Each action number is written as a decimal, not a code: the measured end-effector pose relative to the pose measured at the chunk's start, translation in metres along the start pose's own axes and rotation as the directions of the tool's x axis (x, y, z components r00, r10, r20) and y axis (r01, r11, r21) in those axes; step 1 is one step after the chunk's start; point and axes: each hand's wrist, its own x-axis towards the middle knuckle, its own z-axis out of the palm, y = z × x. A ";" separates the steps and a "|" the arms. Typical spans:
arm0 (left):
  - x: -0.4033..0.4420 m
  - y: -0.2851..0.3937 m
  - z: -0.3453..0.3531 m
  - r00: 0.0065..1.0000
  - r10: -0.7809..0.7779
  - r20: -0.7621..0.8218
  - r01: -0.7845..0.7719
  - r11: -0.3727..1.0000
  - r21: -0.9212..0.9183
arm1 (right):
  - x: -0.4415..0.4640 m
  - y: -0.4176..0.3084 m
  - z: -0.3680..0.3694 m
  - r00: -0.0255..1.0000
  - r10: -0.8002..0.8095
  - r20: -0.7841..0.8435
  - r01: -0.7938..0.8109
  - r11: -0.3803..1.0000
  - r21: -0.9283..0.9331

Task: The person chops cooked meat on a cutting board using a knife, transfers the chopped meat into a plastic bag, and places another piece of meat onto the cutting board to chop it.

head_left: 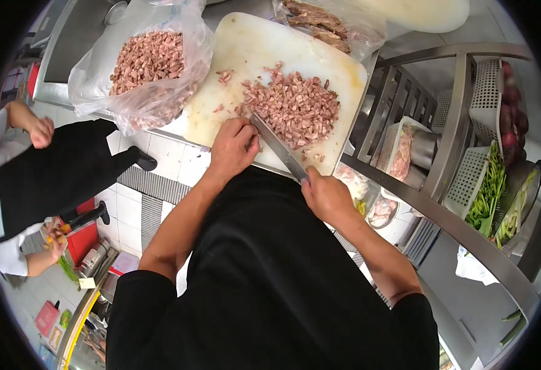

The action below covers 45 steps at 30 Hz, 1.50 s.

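Note:
My right hand is closed around the handle of a knife. The blade lies slantwise along the near edge of a heap of diced meat on a white cutting board. By the blade's tip, my left hand rests at the board's near edge with its fingers curled in. Whatever those fingers hold, if anything, is hidden. A few loose meat bits are scattered on the board's left side. Left of the board, an open clear plastic bag contains more diced meat.
Behind the board lies a bag of uncut meat strips. A metal rack on the right bears baskets of green vegetables and reddish produce. A co-worker in a black apron stands at left, one hand holding orange pieces.

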 end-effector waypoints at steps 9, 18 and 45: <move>0.004 0.004 -0.020 0.994 -0.036 0.103 0.042 0.998 -0.055 | 0.083 -0.035 0.002 0.957 -0.188 -0.219 0.199 0.980 0.025; 0.003 -0.002 -0.052 0.932 0.069 0.355 -0.079 0.997 0.016 | 0.013 0.016 -0.022 0.995 -0.037 -0.092 0.048 0.992 0.121; -0.014 0.010 -0.007 0.996 -0.091 -0.005 0.091 0.995 0.034 | 0.087 -0.025 0.016 0.970 -0.193 -0.148 0.190 0.981 -0.031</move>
